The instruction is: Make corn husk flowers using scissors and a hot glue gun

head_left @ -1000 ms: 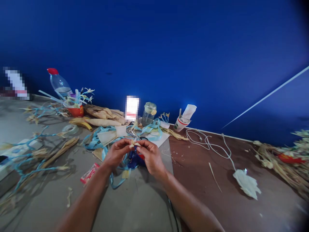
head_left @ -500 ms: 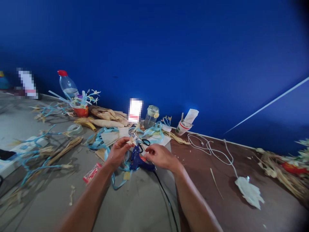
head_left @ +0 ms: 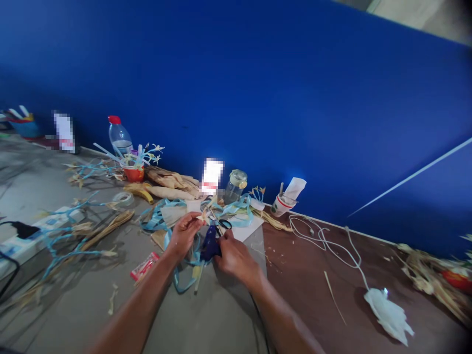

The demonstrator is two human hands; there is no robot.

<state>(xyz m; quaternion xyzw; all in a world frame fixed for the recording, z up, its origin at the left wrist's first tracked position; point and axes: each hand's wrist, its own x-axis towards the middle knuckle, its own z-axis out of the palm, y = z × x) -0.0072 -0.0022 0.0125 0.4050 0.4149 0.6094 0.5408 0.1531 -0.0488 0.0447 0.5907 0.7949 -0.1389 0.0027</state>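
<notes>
My left hand [head_left: 184, 233] pinches a small pale flower [head_left: 202, 218], seemingly made of dried husk, between thumb and fingertips. Close beside it, my right hand [head_left: 236, 253] is wrapped round the handle of a dark blue hot glue gun [head_left: 209, 243], covering most of that handle. Scissors with black handles [head_left: 225, 224] lie just beyond the right fingers. Light blue ribbon [head_left: 157, 216] is heaped behind and around both hands. A red and white packet [head_left: 144, 266] rests left of my left forearm.
Blue-wrapped stems with pale flowers [head_left: 62, 255] and a power strip [head_left: 22, 246] spread along the left. Dried husks [head_left: 173, 179], a lidded jar [head_left: 236, 186] and a paper cup [head_left: 282, 204] stand by the blue wall [head_left: 258, 98]. A white cable [head_left: 324, 241] curls on the right.
My right hand has come down from above the glue gun and closed round its handle. The left hand still pinches the flower. The camera view has shifted and tilted slightly.
</notes>
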